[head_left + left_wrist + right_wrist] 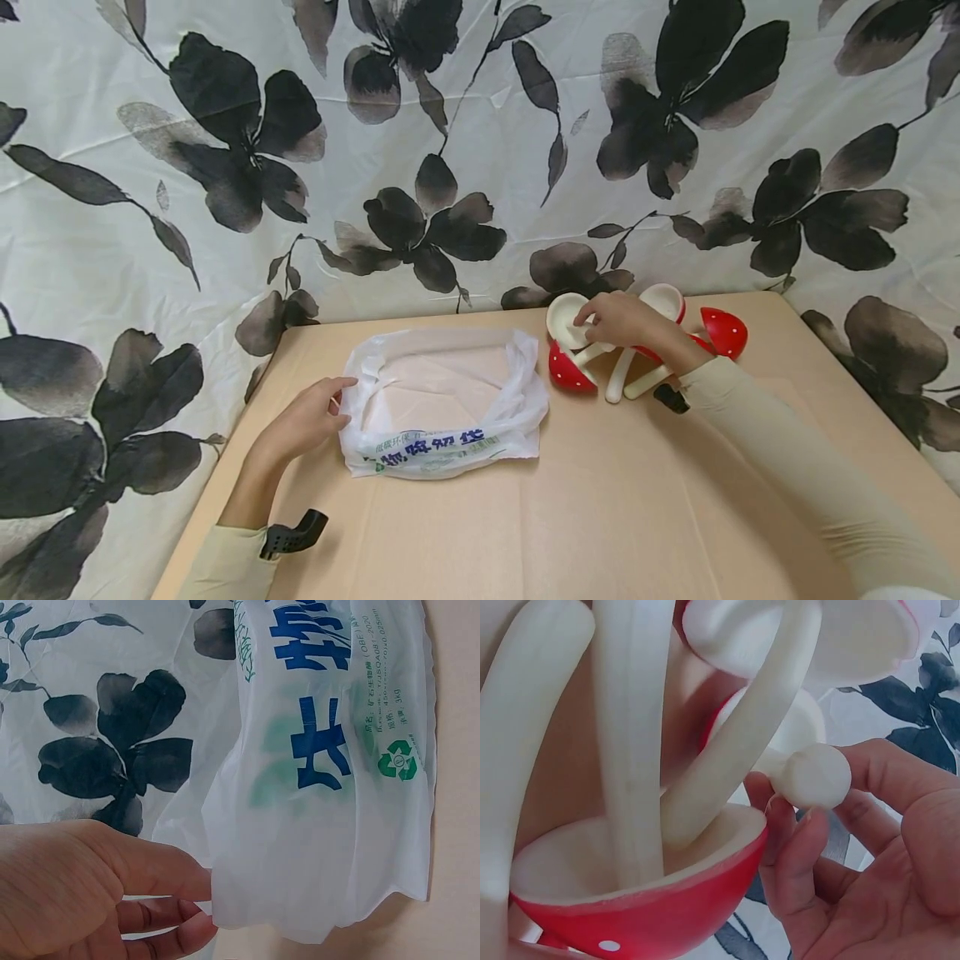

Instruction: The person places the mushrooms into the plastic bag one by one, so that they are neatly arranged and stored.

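Observation:
A white plastic bag [442,460] with blue and green print lies on the table, its mouth spread wide. My left hand [303,421] pinches the bag's left edge between thumb and fingers; in the left wrist view the bag [270,855] hangs from the fingertips. To the right sits a cluster of toy mushrooms with white-dotted red caps [572,368] and pale stems [618,375]. Over that cluster, my right hand [637,321] pinches the rounded stem end of one mushroom [817,776]. Other stems [634,735] and a red cap [667,922] lie close beside its fingers.
A light wooden table [585,517] carries everything. A white cloth with dark flowers [480,125] hangs right behind its back edge. Another red mushroom cap [724,332] lies at the cluster's right, near the right forearm.

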The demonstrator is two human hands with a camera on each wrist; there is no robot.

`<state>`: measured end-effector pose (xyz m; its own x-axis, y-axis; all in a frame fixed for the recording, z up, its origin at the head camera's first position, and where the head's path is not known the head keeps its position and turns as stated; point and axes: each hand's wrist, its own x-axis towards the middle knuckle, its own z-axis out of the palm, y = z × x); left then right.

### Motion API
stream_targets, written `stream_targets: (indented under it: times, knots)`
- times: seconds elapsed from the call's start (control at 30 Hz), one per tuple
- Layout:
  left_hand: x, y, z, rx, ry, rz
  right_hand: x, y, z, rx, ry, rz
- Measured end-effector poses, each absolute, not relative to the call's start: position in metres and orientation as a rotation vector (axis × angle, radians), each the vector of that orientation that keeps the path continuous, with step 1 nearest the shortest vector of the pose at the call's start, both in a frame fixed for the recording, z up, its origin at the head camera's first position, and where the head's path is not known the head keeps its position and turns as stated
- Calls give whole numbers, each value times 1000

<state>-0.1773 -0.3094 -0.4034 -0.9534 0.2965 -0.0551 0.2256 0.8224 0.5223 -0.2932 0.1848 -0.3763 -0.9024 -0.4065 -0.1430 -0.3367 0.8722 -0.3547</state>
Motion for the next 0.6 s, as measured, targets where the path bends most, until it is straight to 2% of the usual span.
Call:
stream_targets:
  times: [0.6]
  knots:
    - [-180, -308, -409, 412, 2944, 740, -292, 203, -375, -565, 2710, -943]
